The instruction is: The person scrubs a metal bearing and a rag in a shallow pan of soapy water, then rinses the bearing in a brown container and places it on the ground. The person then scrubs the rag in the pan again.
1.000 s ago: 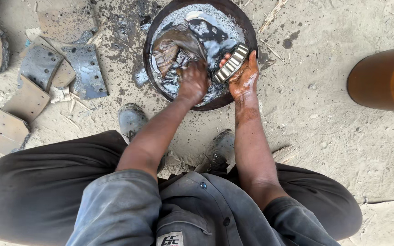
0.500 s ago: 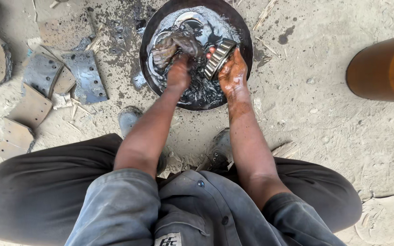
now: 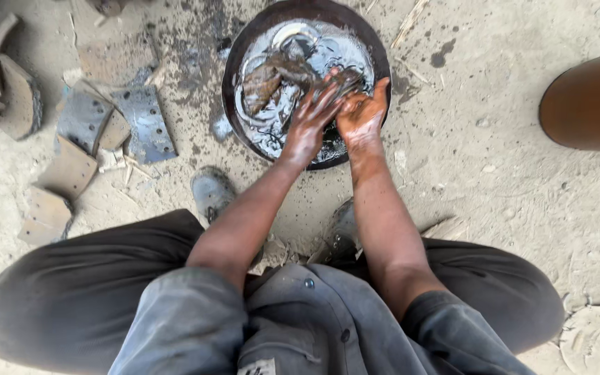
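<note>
A round black pan (image 3: 233, 104) of dark oily liquid sits on the sandy ground in front of me. Both my hands are inside it, pressed together at its right side. My right hand (image 3: 364, 114) cups a greasy roller bearing (image 3: 345, 78), which shows only as a blurred dark ring above the fingers. The fingers of my left hand (image 3: 310, 119) lie across the same bearing. A brown soaked rag (image 3: 262, 83) floats at the pan's left, and a metal ring (image 3: 293, 31) lies near its far rim.
Several flat and curved brake linings (image 3: 140, 121) lie on the ground to the left, beside a curved brake shoe (image 3: 15, 97). A brown cylinder (image 3: 592, 101) stands at the right edge. My shoes (image 3: 210, 191) rest just below the pan.
My left hand has come out of the liquid and moved right onto the bearing in my right hand. Both hands now meet at the pan's right side.
</note>
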